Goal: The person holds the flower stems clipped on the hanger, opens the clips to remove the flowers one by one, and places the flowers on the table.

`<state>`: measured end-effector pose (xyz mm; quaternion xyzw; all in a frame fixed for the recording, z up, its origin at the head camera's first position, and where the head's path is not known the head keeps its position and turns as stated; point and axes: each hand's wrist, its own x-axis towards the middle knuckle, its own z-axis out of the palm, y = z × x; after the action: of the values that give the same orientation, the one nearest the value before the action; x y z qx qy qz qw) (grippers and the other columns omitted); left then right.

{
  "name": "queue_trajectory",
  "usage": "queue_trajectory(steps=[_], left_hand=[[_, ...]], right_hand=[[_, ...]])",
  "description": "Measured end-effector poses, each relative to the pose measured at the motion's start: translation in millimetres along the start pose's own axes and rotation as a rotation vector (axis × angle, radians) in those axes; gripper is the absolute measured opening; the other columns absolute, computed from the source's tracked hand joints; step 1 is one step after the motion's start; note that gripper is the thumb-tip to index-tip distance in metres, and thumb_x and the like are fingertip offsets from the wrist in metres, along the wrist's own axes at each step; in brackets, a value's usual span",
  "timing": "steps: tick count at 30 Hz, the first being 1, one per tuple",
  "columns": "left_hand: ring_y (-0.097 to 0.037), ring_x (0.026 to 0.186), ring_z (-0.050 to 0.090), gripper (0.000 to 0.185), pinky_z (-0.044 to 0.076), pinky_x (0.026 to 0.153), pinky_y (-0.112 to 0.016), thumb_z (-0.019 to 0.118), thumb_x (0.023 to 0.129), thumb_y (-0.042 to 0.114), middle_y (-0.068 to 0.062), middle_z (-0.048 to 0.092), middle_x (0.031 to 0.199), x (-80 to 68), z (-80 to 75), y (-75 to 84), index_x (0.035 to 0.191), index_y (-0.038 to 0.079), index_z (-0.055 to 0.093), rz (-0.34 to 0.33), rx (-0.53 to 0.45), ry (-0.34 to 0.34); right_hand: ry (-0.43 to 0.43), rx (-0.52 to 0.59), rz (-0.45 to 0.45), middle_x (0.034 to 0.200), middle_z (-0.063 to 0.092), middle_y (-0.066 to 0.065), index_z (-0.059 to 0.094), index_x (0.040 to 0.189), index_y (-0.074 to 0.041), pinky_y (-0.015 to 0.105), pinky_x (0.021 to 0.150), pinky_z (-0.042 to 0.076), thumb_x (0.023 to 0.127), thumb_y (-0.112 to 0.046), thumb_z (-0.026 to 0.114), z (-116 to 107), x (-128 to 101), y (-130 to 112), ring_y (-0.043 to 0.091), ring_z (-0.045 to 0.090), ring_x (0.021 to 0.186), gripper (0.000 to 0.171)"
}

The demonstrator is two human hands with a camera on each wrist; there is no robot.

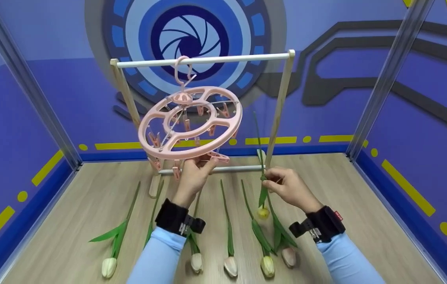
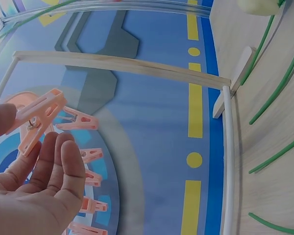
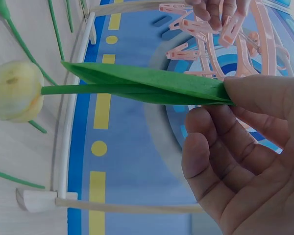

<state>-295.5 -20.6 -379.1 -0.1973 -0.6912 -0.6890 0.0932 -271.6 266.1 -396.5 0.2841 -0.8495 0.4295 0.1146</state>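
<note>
- The right hand (image 1: pixel 290 189) pinches a yellow tulip (image 1: pixel 263 213) by its stem, flower hanging down, just beside the pink clip hanger (image 1: pixel 190 123).
- The left hand (image 1: pixel 192 173) pinches one pink clip (image 1: pixel 217 157) under the hanger.
- No flower hangs from the clips yet. Five tulips (image 1: pixel 230 265) lie on the wooden table (image 1: pixel 69 244).
- Blue walls stand all around.

This looks like a staged recording booth, not a home: printed blue walls (image 1: pixel 365 98) with a camera-shutter graphic (image 1: pixel 188 39) and yellow dashes, metal corner posts (image 1: pixel 389 79), and a pale wood-look desk (image 1: pixel 345 189) fenced inside them.
</note>
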Motion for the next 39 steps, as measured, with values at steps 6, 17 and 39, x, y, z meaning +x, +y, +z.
queue_trajectory(steps=[6, 17, 39], left_hand=[[-0.022, 0.092, 0.062, 0.021, 0.047, 0.078, -0.028, 0.06, 0.104, 0.008, -0.015, 0.074, 0.111, -0.6, -0.3, -1.6, 0.121, 0.0, 0.069, 0.0, 0.036, 0.019], [-0.016, 0.083, 0.065, 0.021, 0.052, 0.073, -0.026, 0.065, 0.1, 0.009, -0.016, 0.071, 0.1, -4.0, 2.4, 0.3, 0.115, -0.005, 0.07, -0.031, 0.164, 0.117], [-0.028, 0.101, 0.068, 0.029, 0.056, 0.084, -0.045, 0.068, 0.099, 0.01, -0.016, 0.067, 0.115, -37.3, 11.1, 12.3, 0.126, 0.0, 0.065, 0.251, 0.495, 0.077]], right_hand=[[0.025, -0.044, 0.024, 0.096, 0.071, 0.006, 0.076, 0.103, -0.007, 0.03, 0.072, 0.056, 0.097, -0.006, 0.071, -7, -8, 4, 0.019, 0.068, 0.08, 0.009], [0.099, -0.085, 0.056, 0.096, 0.071, 0.003, 0.077, 0.102, -0.008, 0.028, 0.073, 0.051, 0.096, -0.006, 0.072, -19, -24, 9, 0.011, 0.062, 0.08, 0.008], [0.212, -0.161, 0.054, 0.093, 0.073, 0.001, 0.078, 0.107, -0.004, 0.028, 0.074, 0.053, 0.095, -0.004, 0.073, -39, -47, 8, 0.012, 0.066, 0.082, 0.013]])
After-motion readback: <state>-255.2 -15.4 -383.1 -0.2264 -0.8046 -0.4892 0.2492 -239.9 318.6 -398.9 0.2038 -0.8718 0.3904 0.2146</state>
